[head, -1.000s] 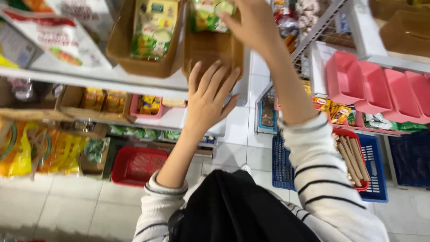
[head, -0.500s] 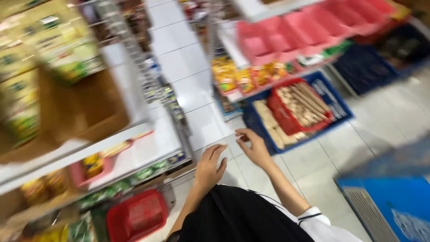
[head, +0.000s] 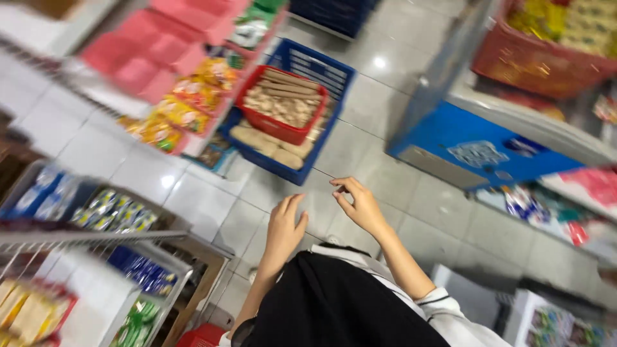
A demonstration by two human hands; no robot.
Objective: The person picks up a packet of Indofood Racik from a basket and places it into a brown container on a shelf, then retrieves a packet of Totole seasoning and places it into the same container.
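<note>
Left hand flat, fingers spread, holding nothing; right hand loosely curled, fingertips pinched on nothing visible; both free above the tiled floor, near the blue crate of packets.

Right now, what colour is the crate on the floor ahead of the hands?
Blue crate, holding a red basket; head view.

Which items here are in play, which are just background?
In play: left hand, right hand, both empty; nearest, blue crate holding red basket of snacks.
Background: pink trays, blue cabinet, wire shelf.
</note>
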